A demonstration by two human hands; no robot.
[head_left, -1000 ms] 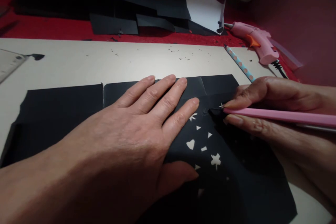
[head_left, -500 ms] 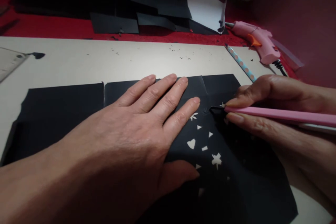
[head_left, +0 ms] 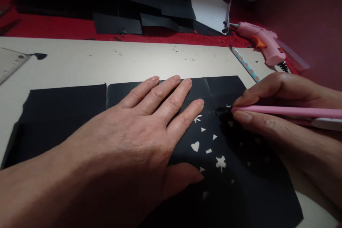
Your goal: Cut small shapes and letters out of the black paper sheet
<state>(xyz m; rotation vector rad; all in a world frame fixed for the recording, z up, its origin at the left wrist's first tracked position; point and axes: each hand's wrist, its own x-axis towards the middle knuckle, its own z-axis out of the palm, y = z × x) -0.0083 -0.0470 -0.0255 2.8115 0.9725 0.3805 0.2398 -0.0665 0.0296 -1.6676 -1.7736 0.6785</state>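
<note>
A sheet of black card (head_left: 256, 199) lies on the pale board, with cut-out shapes such as a heart, triangles and a flower-like form showing light through it. My left hand (head_left: 144, 124) rests flat on the card, fingers stretched out and thumb apart. In my right hand (head_left: 269, 107) is a slim pink craft knife (head_left: 288, 110), pinched near its dark blade. The blade's tip touches or hovers just over faint marks on the card, right of my left index fingertip; which one I cannot tell. Shadow from my right hand darkens the shapes below it.
A pink glue gun (head_left: 262, 41) lies at the back right, near a blue dotted pencil (head_left: 244, 63). Black paper pieces (head_left: 117, 24) and a white sheet (head_left: 208, 9) cover the red cloth (head_left: 66, 25) behind. Tiny scraps dot the pale board (head_left: 160, 58). A phone-like object (head_left: 12, 62) sits left.
My right hand and the craft knife have shifted slightly to the right, and the faint marks by the tip have extended. My left hand stays put on the card.
</note>
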